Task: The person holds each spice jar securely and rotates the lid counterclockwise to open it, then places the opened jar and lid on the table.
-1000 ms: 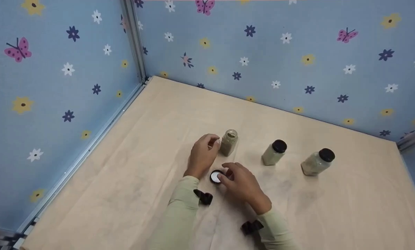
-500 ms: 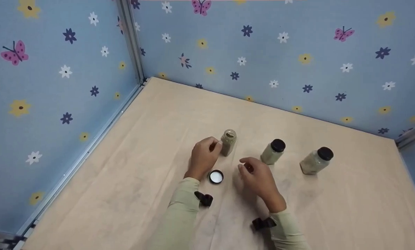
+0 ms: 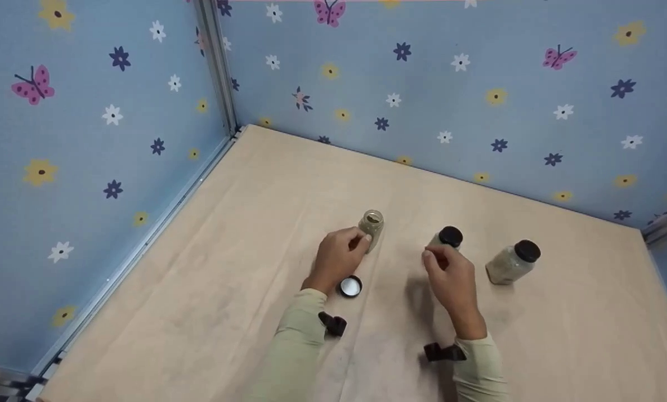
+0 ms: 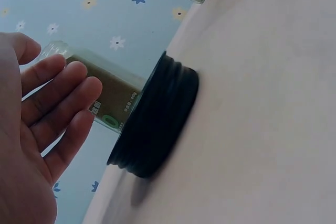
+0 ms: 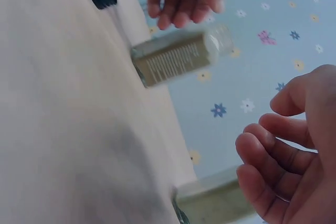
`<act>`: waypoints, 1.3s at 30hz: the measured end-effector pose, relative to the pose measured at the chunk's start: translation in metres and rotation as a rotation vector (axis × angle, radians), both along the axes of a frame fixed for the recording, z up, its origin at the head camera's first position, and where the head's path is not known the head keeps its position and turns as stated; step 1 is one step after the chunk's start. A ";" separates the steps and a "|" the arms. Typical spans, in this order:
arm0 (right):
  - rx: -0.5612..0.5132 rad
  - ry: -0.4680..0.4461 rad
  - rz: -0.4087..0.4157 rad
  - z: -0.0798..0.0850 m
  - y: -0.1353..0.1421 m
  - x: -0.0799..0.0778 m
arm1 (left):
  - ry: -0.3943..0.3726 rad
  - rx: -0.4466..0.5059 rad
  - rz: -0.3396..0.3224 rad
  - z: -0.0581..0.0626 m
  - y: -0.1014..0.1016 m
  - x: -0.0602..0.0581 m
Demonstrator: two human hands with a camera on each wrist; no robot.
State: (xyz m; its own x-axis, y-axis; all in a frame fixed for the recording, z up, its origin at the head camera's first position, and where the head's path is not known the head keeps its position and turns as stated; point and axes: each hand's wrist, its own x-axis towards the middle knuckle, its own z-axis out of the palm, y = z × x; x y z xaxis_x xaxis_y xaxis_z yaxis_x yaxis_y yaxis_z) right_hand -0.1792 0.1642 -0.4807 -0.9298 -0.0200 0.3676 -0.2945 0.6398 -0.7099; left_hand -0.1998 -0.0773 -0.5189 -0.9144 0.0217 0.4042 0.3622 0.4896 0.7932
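An uncapped glass spice jar [image 3: 373,225] of brownish powder stands upright. My left hand [image 3: 336,258] is beside it, fingers loosely bent; in the left wrist view no fingers wrap the jar [image 4: 113,85]. Below that hand lies the black screw lid [image 3: 351,286], white inside up. My right hand [image 3: 454,279] hovers in front of a capped jar [image 3: 449,238], hiding most of its body. Relaxed and bent, the fingers of the right hand [image 5: 286,156] hold nothing in the right wrist view. Part of that capped jar [image 5: 212,205] shows beyond them.
Another black-capped jar [image 3: 509,265] stands to the right of the right hand. Pale cloth [image 3: 199,268] covers the table. Blue flowered panels [image 3: 423,84] rise along the back and left, meeting at a metal post [image 3: 216,67]. Each wrist carries a black mount [image 3: 333,324].
My right hand has left the lid and moved right to the middle capped jar. The left hand has shifted slightly right, closer to the uncapped jar. The lid stays on the table.
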 end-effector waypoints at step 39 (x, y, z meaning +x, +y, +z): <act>-0.087 0.066 -0.169 0.012 0.035 -0.014 | -0.092 -0.278 -0.134 0.008 0.054 0.011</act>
